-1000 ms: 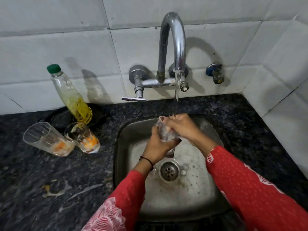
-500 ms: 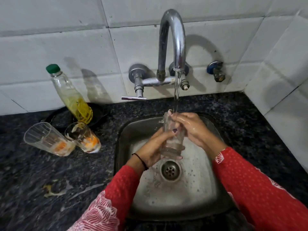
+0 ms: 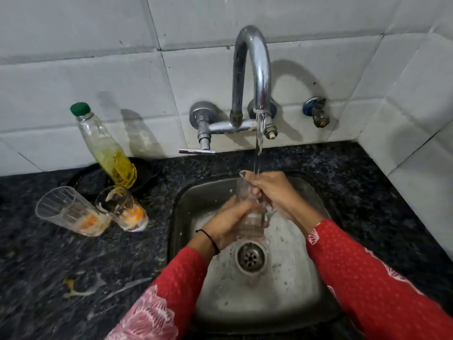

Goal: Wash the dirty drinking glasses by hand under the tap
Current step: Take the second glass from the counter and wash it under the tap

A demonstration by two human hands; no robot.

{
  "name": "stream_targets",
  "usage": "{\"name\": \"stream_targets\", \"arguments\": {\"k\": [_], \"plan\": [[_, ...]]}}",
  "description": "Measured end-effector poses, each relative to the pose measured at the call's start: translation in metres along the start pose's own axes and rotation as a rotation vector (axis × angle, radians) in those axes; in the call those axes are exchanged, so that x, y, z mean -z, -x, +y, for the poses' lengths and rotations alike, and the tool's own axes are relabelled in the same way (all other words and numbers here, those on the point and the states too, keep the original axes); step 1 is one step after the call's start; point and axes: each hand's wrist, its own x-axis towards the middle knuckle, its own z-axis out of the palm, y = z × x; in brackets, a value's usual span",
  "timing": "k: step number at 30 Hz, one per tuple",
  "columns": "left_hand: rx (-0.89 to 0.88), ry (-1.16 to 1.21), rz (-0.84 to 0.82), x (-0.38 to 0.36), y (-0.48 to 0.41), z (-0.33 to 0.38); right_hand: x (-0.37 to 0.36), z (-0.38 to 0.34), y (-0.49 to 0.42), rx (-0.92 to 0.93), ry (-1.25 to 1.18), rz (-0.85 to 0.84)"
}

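Since half a second ago, your right hand (image 3: pixel 277 195) has shifted up over the rim of the clear drinking glass (image 3: pixel 250 217), while your left hand (image 3: pixel 228 222) stays wrapped round its lower half. Both sets of fingers are closed on the glass, which stands roughly upright above the steel sink (image 3: pixel 186 207), just at 12 o'clock of the drain (image 3: pixel 251 257). Water from the curved tap (image 3: pixel 252 69) runs down onto your right hand and the glass rim. At 9 o'clock of the sink, on the dark stone counter (image 3: pixel 73 266), two dirty glasses lie tilted and touching: a ribbed glass (image 3: pixel 68 209) with orange residue, and a smaller glass (image 3: pixel 122 209) smeared white and orange. Behind them, at 10 o'clock, leans a green-capped bottle (image 3: pixel 105 148) of yellow liquid.
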Motion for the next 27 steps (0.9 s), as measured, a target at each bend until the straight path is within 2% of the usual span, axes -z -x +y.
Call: {"name": "stream_targets", "arguments": {"k": [2,3,4,6,8,10,11,12,13,15,17,20,24,27], "plan": [[-0.096,-0.451,0.226,0.0,-0.009,-0.013,-0.002,0.001,-0.002,0.048,0.51,0.019],[-0.117,-0.546,0.276,0.0,-0.011,-0.019,-0.004,0.003,-0.002,0.04,0.599,0.017],[-0.128,-0.531,0.282,-0.002,-0.011,-0.021,-0.005,0.006,-0.002,0.023,0.568,0.013],[-0.123,-0.37,0.189,-0.006,-0.005,-0.017,-0.004,0.014,0.0,0.027,0.381,0.028],[-0.025,-0.137,0.051,-0.007,0.004,-0.007,0.001,0.018,0.004,0.034,0.109,0.041],[0.112,0.201,-0.105,-0.005,0.011,0.0,0.004,0.02,0.009,-0.013,-0.255,-0.007],[0.142,0.277,-0.139,-0.003,0.011,0.0,0.004,0.022,0.01,-0.025,-0.345,-0.009],[0.138,0.259,-0.125,-0.004,0.01,0.0,0.004,0.023,0.01,-0.03,-0.343,-0.008],[0.091,0.145,-0.067,-0.005,0.008,-0.002,0.004,0.024,0.009,-0.032,-0.263,-0.008],[-0.047,-0.164,0.11,-0.007,0.004,-0.008,0.003,0.022,0.01,-0.012,-0.024,-0.049],[-0.136,-0.326,0.235,-0.003,-0.002,-0.016,0.003,0.02,0.009,0.009,0.196,-0.101],[-0.208,-0.349,0.248,-0.001,-0.009,-0.028,0.004,0.022,0.01,0.006,0.366,-0.121],[-0.292,-0.312,0.247,-0.004,-0.017,-0.032,0.004,0.024,0.012,0.084,0.38,-0.018],[-0.224,-0.257,0.227,0.001,-0.018,-0.037,0.0,0.023,0.016,0.177,0.425,0.055]]}}
